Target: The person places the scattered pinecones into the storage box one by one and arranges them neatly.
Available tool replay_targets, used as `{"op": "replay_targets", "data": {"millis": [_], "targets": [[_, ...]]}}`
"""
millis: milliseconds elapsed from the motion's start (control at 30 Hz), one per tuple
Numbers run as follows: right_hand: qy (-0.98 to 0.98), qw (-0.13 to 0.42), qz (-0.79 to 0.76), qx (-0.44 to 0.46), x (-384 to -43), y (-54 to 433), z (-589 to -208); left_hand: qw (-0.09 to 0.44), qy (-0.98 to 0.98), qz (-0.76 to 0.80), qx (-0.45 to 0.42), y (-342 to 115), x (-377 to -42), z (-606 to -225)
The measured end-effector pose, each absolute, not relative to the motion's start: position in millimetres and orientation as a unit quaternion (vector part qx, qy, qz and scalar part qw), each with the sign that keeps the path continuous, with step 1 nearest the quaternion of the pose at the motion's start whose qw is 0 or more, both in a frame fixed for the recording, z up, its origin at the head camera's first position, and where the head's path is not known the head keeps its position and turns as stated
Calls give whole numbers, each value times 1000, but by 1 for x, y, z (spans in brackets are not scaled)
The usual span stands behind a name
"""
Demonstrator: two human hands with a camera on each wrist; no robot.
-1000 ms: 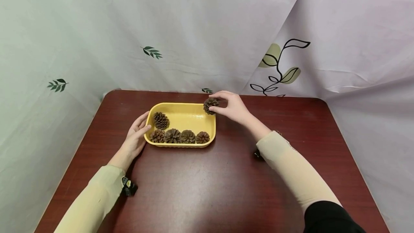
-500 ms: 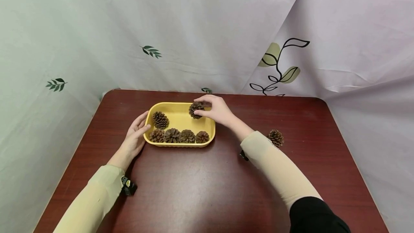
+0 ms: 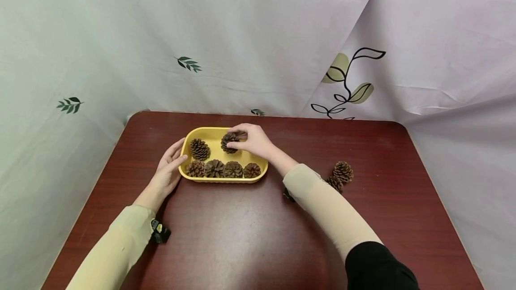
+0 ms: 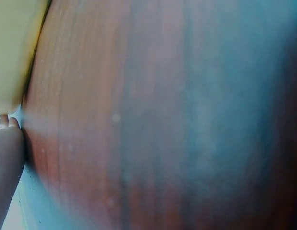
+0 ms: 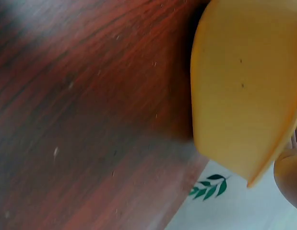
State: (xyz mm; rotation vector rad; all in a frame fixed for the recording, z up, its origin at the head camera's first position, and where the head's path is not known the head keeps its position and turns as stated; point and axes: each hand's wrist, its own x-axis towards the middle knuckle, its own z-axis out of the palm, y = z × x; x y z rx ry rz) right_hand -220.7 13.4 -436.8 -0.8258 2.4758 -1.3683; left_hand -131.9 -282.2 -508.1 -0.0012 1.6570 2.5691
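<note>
Yellow plastic makes the tray (image 3: pixel 223 180), and five pine cones (image 3: pixel 214 168) lie inside. I see the right hand (image 3: pixel 253 140) pinching another cone (image 3: pixel 228 143) over its far part. The left hand (image 3: pixel 167 168) grips the tray's left end.

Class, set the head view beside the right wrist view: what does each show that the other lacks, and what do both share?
Only the head view: the pine cones and the left hand.
Only the right wrist view: two dark specks on the outside of the yellow tray.
Both: the tray, the table, the right hand and leaf-printed cloth.
</note>
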Motion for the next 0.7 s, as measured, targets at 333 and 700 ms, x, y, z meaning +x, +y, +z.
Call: {"op": "replay_targets", "data": {"millis": [333, 700], "targets": [[831, 143, -467, -267, -221, -9, -448, 42, 544, 838, -3, -283, -133, -509], [832, 165, -461, -261, -223, -22, -460, 43, 535, 844, -1, -282, -132, -509]]}}
